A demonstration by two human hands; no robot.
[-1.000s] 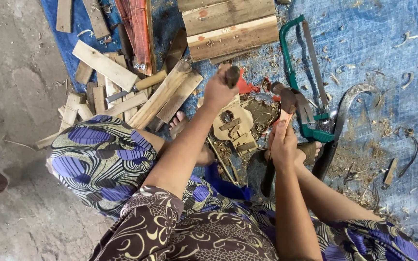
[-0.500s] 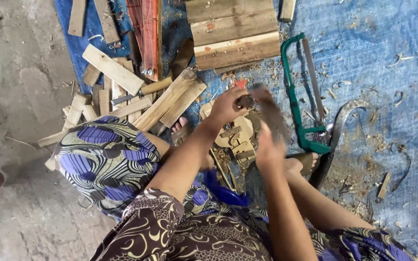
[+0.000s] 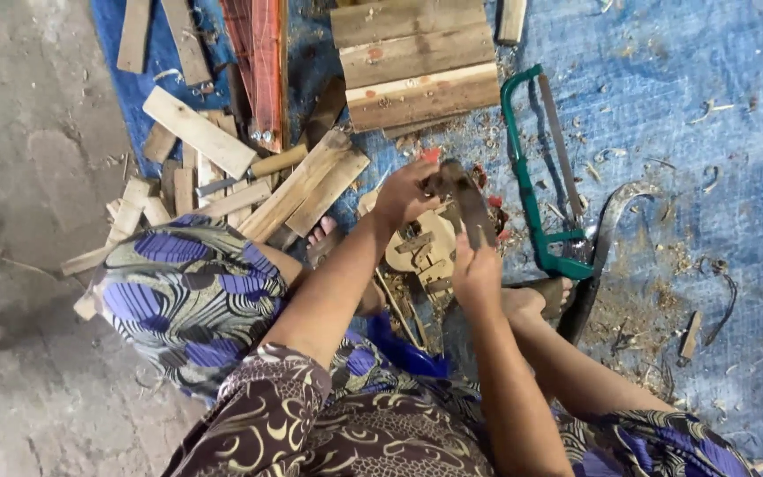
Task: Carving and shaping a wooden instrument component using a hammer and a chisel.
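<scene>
Fingers (image 3: pixel 417 181) of my left hand (image 3: pixel 406 193) pinch the top of a dark wooden piece (image 3: pixel 461 199); my right hand (image 3: pixel 477 272) is wrapped tight round its lower end. Under it lies a pale cut-out wooden shape (image 3: pixel 421 252). Just to the right lies a green-framed saw (image 3: pixel 536 203) on the blue tarp (image 3: pixel 708 132). Stacked planks (image 3: pixel 417 66) lie beyond, offcuts (image 3: pixel 196 132) to my left.

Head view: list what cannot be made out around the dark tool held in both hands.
- Dark tool: motion-blurred; its kind is unclear.
- Left hand: its grip on the tool's upper end is blurred.
- Right hand: fingers hide the tool's lower end.
- Pale cut-out wooden piece: partly hidden by both forearms.
</scene>
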